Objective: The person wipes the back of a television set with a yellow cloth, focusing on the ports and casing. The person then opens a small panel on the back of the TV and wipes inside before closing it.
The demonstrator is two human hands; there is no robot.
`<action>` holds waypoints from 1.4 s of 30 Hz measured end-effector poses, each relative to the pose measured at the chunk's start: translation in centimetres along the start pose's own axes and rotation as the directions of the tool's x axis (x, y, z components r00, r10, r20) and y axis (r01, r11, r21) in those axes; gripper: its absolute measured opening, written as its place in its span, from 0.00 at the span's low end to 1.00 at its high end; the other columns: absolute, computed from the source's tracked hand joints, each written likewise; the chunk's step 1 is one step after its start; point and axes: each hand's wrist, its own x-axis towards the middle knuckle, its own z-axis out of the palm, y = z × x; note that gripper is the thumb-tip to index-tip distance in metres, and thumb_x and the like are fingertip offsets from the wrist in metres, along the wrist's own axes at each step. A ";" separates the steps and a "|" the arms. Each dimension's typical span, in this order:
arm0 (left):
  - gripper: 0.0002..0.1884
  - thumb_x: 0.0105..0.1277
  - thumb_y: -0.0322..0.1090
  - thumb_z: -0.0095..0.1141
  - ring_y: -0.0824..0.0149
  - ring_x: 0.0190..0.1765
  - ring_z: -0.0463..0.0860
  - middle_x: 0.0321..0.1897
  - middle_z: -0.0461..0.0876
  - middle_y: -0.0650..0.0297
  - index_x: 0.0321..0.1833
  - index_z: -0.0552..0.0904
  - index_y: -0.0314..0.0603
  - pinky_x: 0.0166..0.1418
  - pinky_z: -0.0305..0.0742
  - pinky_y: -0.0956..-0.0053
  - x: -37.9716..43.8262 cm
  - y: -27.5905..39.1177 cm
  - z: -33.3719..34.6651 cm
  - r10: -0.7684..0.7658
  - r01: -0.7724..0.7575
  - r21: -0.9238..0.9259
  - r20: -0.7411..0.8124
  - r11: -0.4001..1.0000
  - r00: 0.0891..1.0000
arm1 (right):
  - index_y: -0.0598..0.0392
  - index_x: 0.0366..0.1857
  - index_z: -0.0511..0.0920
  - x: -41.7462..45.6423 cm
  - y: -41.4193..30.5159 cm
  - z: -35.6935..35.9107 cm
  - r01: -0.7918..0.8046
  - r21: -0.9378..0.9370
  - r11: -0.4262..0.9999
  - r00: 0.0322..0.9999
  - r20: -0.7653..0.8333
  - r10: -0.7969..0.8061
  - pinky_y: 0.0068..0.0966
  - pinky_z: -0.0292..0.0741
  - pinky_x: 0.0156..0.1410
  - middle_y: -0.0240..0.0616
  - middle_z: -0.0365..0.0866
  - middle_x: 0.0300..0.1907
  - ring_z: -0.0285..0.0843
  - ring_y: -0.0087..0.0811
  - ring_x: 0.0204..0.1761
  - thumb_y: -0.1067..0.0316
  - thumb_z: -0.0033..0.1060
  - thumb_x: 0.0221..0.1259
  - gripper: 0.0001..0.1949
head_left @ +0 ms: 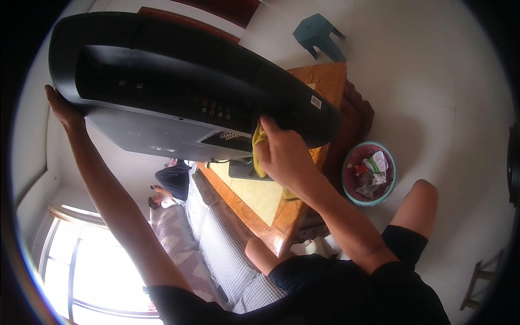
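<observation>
A black flat-panel television (174, 85) stands with its back towards me, its coloured connection sockets (216, 110) showing. My left hand (65, 109) rests against the edge of its casing, fingers spread along the corner. In my right hand (282, 148) a yellow cloth (259, 150) is bunched and pressed near the right part of the television's back, just beside the sockets. The dark stand base (243, 172) sits on a yellow table mat (260, 203), partly hidden by the cloth and hand.
The mat covers a wooden table (337, 77). A waste bin (345, 191) holding rubbish stands on the floor to the right, with a green plastic stool (315, 32) farther off. A person (172, 183) lies on the checked sofa (227, 235) at left, holding a phone.
</observation>
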 end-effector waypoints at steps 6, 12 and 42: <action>0.42 0.85 0.68 0.32 0.54 0.69 0.81 0.64 0.86 0.52 0.72 0.82 0.31 0.80 0.67 0.61 1.3 -0.5 -0.3 -0.012 0.012 -0.008 0.024 1.000 1.000 | 0.71 0.41 0.80 1.4 -0.4 -0.7 -0.019 0.323 0.946 0.994 -0.095 0.052 0.44 0.89 0.41 0.58 0.87 0.26 0.91 0.57 0.31 0.69 0.58 0.70 0.11; 0.45 0.85 0.68 0.29 0.52 0.72 0.80 0.69 0.85 0.48 0.77 0.77 0.27 0.82 0.64 0.61 0.2 -0.2 0.2 -0.043 0.044 -0.029 0.038 0.999 0.998 | 0.71 0.50 0.81 0.9 -0.6 -0.7 0.181 -0.427 0.886 0.982 0.121 -0.142 0.37 0.86 0.36 0.54 0.87 0.25 0.92 0.50 0.30 0.70 0.62 0.68 0.14; 0.48 0.81 0.75 0.36 0.47 0.79 0.74 0.76 0.78 0.42 0.79 0.79 0.35 0.86 0.58 0.58 1.3 -1.7 -0.1 0.189 -0.192 0.202 0.034 0.960 0.981 | 0.67 0.70 0.75 -1.6 -0.4 -0.1 0.099 -0.565 0.819 0.995 0.061 -0.078 0.41 0.89 0.39 0.53 0.89 0.27 0.93 0.49 0.30 0.69 0.61 0.70 0.26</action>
